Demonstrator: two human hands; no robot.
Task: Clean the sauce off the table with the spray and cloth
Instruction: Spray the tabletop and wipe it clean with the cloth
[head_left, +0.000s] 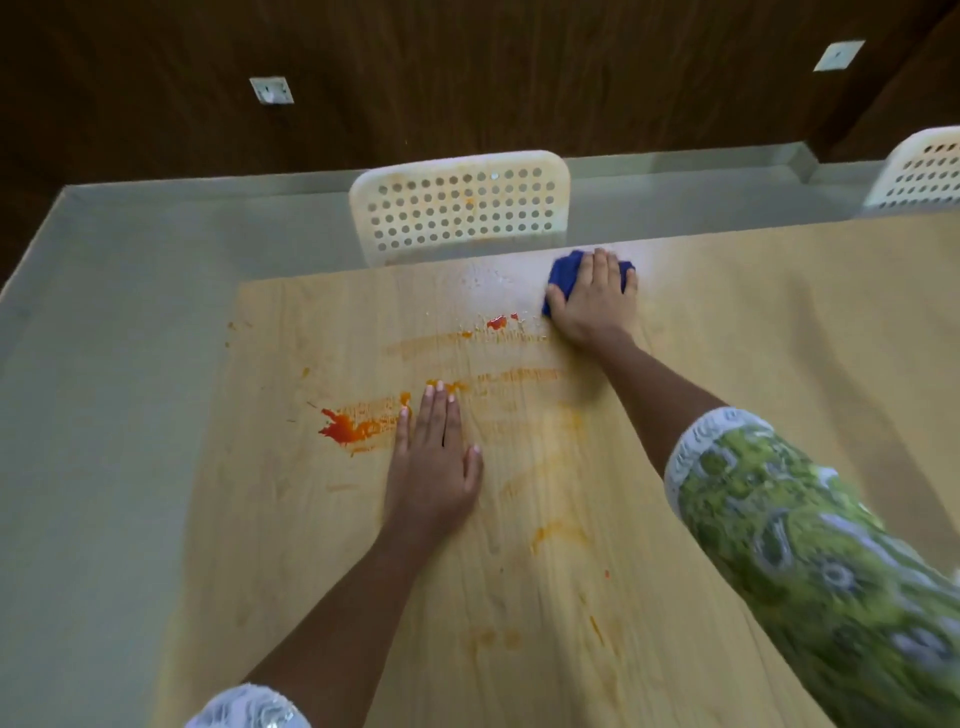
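Note:
Red-orange sauce (347, 427) lies in a thick blot on the light wooden table (753, 338), with orange smears stretching right and toward me. A smaller red blob (497, 322) sits near the far edge, among wet droplets. My right hand (592, 299) presses a bunched blue cloth (563, 270) onto the table close to the far edge, just right of that blob, its fingers spread over the cloth. My left hand (434, 457) rests flat on the table, fingers straight, fingertips touching the smear beside the thick blot. No spray bottle is in view.
A white perforated chair (460, 205) stands behind the table's far edge, with orange stains on its back. A second white chair (922, 171) shows at the far right. Grey floor (104, 364) lies left of the table, and a dark wooden wall rises behind.

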